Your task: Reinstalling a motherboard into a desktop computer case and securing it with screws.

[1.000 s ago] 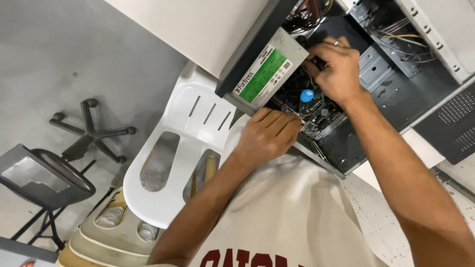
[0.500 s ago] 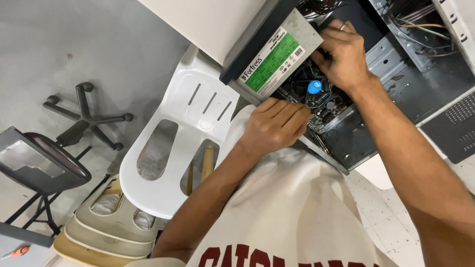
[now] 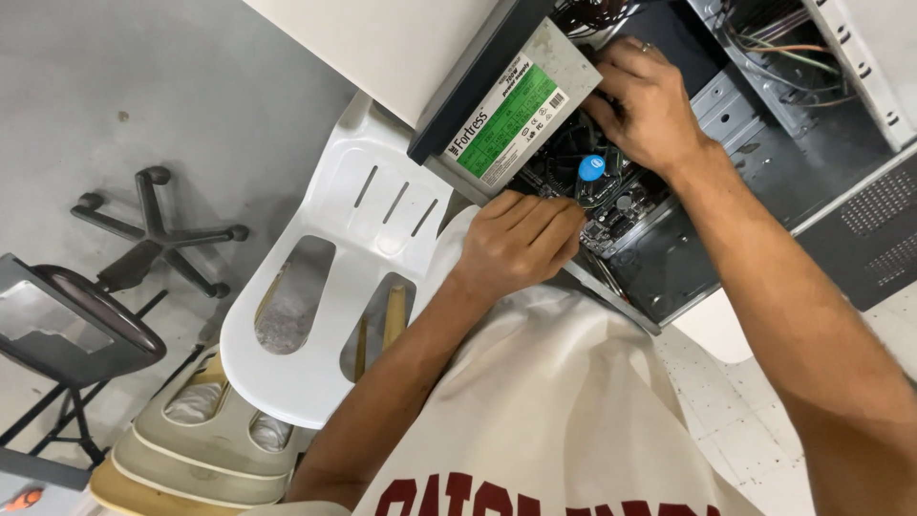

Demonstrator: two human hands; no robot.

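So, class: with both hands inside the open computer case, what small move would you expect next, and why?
Probably lifting the grey power supply a little clear of the open case. The right hand grips its inner end, the unit sits tilted over the board, and the left hand rests at the case edge beside the blue-capped cooler, seemingly steadying things.

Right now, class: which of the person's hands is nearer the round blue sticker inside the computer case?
Right. The right hand sits just above the blue sticker; the left hand rests lower left.
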